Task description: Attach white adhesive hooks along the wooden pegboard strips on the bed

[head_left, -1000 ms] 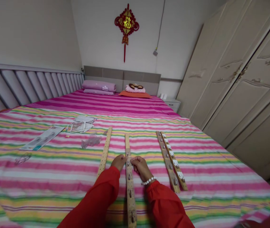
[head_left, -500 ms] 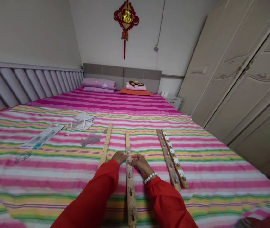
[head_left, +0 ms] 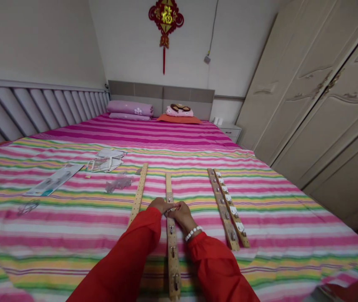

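Note:
A narrow wooden strip point(head_left: 173, 266) lies lengthwise on the striped sheet in front of me, with several small metal pieces along it. Over its upper half, my left hand point(head_left: 159, 205) and my right hand point(head_left: 182, 214) meet with their fingertips pinched together. Between them shows a small shiny metal piece point(head_left: 168, 212), mostly hidden by the fingers, so its exact kind is unclear. The right wrist wears a white bead bracelet. Left of the hands, a bare strip with rows of holes point(head_left: 139, 191) lies partly behind my left sleeve.
To the right lie a strip with metal pieces point(head_left: 222, 205) and a strip with white round pieces point(head_left: 231, 205). At left are a flat clear package point(head_left: 55, 180), a crumpled plastic bag point(head_left: 119, 183), white packets point(head_left: 105, 161) and a thin wire bundle point(head_left: 28, 206).
Both hands have drawn closer together over the strip, the right one moving slightly left. Their fingertips now meet around the metal piece. The view has shifted slightly.

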### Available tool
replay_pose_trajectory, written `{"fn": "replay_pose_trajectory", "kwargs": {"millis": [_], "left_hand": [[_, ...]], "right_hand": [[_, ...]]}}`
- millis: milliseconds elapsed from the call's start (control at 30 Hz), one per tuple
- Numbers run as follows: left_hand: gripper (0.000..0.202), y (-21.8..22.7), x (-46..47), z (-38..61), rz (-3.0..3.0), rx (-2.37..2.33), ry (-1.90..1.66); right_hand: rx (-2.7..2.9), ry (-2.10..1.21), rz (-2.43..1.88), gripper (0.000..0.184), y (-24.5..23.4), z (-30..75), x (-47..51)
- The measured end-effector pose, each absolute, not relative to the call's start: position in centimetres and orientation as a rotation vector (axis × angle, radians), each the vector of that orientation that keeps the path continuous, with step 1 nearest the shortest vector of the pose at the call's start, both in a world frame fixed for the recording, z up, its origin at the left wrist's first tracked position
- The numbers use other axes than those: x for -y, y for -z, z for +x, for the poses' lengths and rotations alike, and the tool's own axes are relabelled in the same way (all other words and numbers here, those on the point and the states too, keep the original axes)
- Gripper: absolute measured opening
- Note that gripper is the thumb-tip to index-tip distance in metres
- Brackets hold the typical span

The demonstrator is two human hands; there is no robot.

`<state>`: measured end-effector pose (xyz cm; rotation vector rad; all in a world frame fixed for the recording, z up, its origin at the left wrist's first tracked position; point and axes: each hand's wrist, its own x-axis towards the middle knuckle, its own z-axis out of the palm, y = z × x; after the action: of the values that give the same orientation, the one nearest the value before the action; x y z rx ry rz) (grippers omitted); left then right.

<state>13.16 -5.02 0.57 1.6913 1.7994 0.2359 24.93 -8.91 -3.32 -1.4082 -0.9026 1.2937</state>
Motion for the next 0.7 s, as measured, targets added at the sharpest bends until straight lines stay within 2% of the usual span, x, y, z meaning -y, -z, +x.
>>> {"fn": "replay_pose_trajectory", "kwargs": {"millis": [133, 400, 700], "left_hand": [[0.038, -0.1, 4.9, 13.0, 1.672, -1.767, -0.275], [0.036, 1.0, 4.5, 12.6, 1.615, -1.726, -0.402], [0.034, 1.5, 4.5, 12.4, 1.574, -1.656, -0.467]], "right_hand": [[0.893, -1.228, -1.446, 0.053, 3.3, 24.8, 8.9], [0.789, -1.363, -1.316, 0.058, 2.6, 25.4, 9.1], [0.821, -1.486, -1.305, 0.044, 2.7, 26.5, 9.0]]}}
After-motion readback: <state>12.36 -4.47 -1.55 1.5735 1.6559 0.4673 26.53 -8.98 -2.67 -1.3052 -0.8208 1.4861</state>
